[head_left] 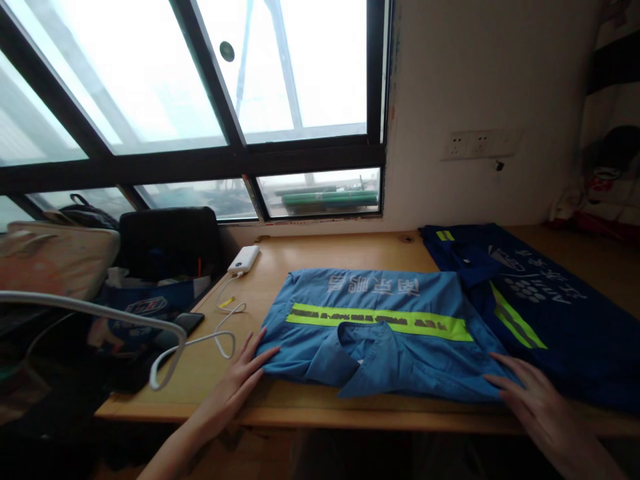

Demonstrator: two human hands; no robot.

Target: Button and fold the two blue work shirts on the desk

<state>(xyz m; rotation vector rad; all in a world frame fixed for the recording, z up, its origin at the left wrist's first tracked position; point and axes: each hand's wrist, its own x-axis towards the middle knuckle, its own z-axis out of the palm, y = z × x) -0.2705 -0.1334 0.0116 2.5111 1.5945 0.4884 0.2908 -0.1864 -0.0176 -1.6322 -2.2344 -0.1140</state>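
A light blue work shirt with a yellow-green reflective stripe lies folded on the wooden desk. My left hand rests flat on the desk, fingers stretched out and touching the shirt's left edge. My right hand lies flat with fingers spread on the shirt's right end. Neither hand holds anything.
A dark blue garment with reflective stripes lies to the right, partly overlapping the shirt. A white power bank with a looped white cable and a dark phone sit on the left. Bags stand beside the desk under the window.
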